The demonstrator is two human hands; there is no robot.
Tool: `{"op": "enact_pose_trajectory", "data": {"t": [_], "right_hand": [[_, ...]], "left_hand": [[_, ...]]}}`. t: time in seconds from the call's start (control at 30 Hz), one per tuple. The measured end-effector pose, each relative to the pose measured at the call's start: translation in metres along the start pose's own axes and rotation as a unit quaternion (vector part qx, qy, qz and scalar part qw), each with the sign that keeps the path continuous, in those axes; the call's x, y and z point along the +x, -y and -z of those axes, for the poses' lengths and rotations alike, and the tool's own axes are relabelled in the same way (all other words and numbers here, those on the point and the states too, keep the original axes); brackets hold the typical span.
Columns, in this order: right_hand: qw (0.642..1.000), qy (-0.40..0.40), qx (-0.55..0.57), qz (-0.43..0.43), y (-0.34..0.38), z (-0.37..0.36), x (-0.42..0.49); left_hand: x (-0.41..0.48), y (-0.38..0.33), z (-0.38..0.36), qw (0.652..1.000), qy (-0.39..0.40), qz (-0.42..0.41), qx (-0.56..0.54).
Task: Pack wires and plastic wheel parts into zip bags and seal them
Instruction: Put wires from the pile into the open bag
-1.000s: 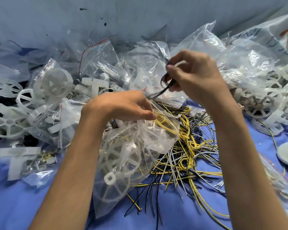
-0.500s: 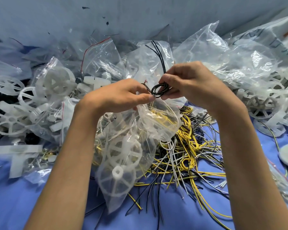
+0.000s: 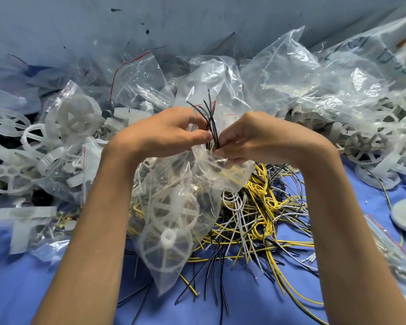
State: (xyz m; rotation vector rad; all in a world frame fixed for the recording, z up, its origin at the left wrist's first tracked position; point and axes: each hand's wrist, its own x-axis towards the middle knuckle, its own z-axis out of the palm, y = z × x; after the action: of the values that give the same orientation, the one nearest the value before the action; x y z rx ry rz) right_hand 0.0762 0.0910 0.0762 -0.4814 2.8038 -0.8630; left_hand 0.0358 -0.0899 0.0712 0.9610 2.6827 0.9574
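Head camera centre: a soft, clear zip bag (image 3: 198, 174) hangs crumpled over the wire heap, its mouth gathered between my two hands. Inside it I see two white spoked plastic wheels (image 3: 174, 208) and some yellow wire. My left hand (image 3: 164, 134) pinches the bag's rim with curled fingers. My right hand (image 3: 256, 141) pinches thin black wires (image 3: 212, 123) at the mouth, their ends sticking straight up. Half a second ago these wires formed a small coil between the fingertips, and both hands sat slightly higher. Below lies a loose tangle of yellow, black and grey wires (image 3: 267, 207) on blue cloth (image 3: 244, 301). Filled bags of wheels (image 3: 75, 118) crowd the left of the frame, and glossy crumpled bags (image 3: 291, 73) the upper right.
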Motion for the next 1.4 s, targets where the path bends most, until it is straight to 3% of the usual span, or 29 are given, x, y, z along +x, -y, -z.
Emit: {"op": "enact_pose_trajectory", "data": {"t": [0.3, 0.7, 0.83, 0.93, 1.0, 1.1, 1.23, 1.4], "right_hand": [[0.997, 0.010, 0.060, -0.053, -0.002, -0.003, 0.002], [0.975, -0.176, 0.124, -0.052, 0.002, -0.002, 0.008], [0.963, -0.113, 0.241, -0.032, 0.009, 0.001, 0.006], [0.964, -0.033, 0.266, -0.009, 0.009, -0.001, 0.003], [0.971, 0.004, 0.237, -0.017, 0.005, -0.004, 0.003], [0.992, 0.036, 0.110, -0.042, 0.001, -0.006, 0.003], [0.998, 0.018, -0.050, -0.045, 0.002, -0.007, 0.005], [0.998, 0.035, 0.002, 0.050, 0.011, -0.011, 0.004]], "left_hand": [[-0.002, -0.001, 0.002, 0.999, 0.016, -0.011, 0.042], [-0.003, -0.005, 0.000, 1.000, 0.009, 0.012, 0.010], [-0.005, -0.007, 0.002, 1.000, 0.004, 0.005, 0.001], [-0.006, -0.009, 0.003, 1.000, 0.012, -0.012, 0.009], [-0.006, -0.009, 0.003, 1.000, 0.014, -0.008, 0.027], [-0.006, -0.008, 0.003, 1.000, 0.000, -0.005, 0.026], [-0.008, -0.009, 0.003, 1.000, -0.014, -0.011, -0.007], [-0.008, -0.013, 0.005, 0.998, -0.046, -0.030, -0.030]]}}
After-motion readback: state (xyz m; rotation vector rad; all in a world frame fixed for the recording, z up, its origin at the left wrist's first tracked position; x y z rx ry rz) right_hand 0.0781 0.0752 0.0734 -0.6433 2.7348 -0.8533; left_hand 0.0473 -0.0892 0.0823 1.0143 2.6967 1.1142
